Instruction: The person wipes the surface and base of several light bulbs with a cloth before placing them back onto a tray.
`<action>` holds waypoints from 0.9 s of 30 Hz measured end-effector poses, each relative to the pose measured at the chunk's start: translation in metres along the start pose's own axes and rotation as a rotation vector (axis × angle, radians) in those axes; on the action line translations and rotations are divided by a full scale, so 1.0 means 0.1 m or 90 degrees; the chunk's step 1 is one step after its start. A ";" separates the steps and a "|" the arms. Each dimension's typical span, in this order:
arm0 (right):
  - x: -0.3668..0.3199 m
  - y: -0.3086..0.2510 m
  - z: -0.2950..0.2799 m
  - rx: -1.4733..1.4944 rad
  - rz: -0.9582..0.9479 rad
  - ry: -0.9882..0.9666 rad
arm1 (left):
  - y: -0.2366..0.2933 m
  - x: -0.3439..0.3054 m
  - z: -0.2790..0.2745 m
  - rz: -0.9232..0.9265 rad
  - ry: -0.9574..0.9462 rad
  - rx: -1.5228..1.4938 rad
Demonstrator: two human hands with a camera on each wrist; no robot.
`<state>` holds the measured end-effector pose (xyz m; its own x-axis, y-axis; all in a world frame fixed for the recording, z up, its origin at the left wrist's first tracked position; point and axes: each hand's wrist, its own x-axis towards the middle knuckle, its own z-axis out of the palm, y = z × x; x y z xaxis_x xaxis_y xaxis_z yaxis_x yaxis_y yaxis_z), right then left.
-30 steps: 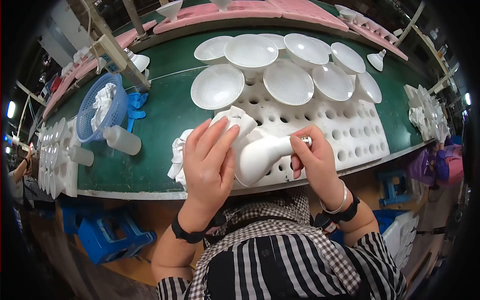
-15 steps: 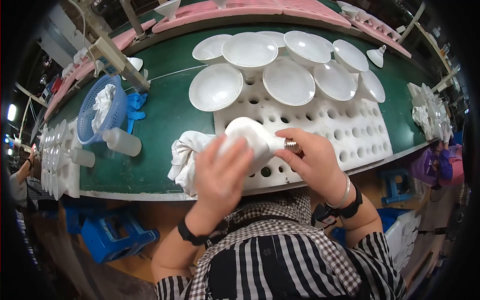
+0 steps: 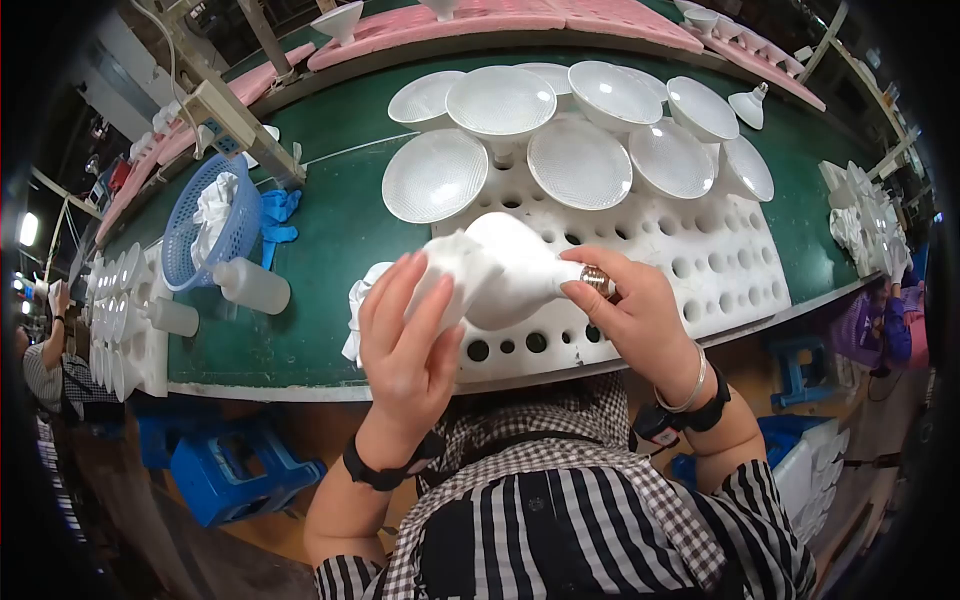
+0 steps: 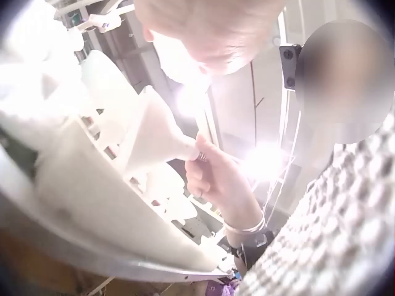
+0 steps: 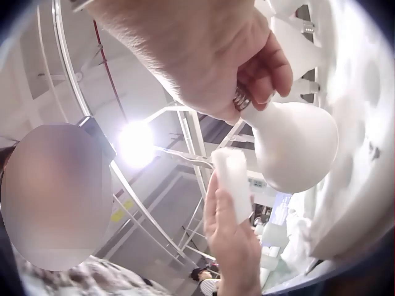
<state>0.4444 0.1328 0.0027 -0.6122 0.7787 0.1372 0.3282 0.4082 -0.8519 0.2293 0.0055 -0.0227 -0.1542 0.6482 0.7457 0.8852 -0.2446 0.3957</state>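
My right hand (image 3: 640,305) pinches the metal screw base of a white reflector lamp bulb (image 3: 520,275), tilted with its wide end toward the left hand. The bulb (image 5: 296,148) also shows below those fingers in the right wrist view. My left hand (image 3: 410,335) holds a white sponge-like block (image 3: 455,265) between thumb and fingers, close beside the bulb's wide end. From the right wrist view the block (image 5: 231,179) looks thick and straight-sided. Beneath both hands lies a white foam board (image 3: 720,265) with rows of holes.
Several white reflector bulbs (image 3: 435,175) stand face up along the board's far side. A crumpled white cloth (image 3: 365,310) lies left of my left hand. Farther left are a blue basket (image 3: 237,225), a white bottle (image 3: 255,287) and a blue glove (image 3: 278,215). Pink foam (image 3: 450,32) lines the back.
The left hand swept right across the bulb, then drew back left with the white block. The right hand kept its grip on the screw base while the bulb turned and shifted.
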 end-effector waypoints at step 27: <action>0.14 0.06 0.08 -0.075 -0.115 0.075 | -0.14 -0.15 0.09 -0.027 -0.009 0.066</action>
<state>0.4322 0.1422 -0.0043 -0.5827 0.7354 0.3458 0.3071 0.5932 -0.7442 0.2237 0.0055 -0.0444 -0.1860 0.6670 0.7214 0.9189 -0.1418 0.3680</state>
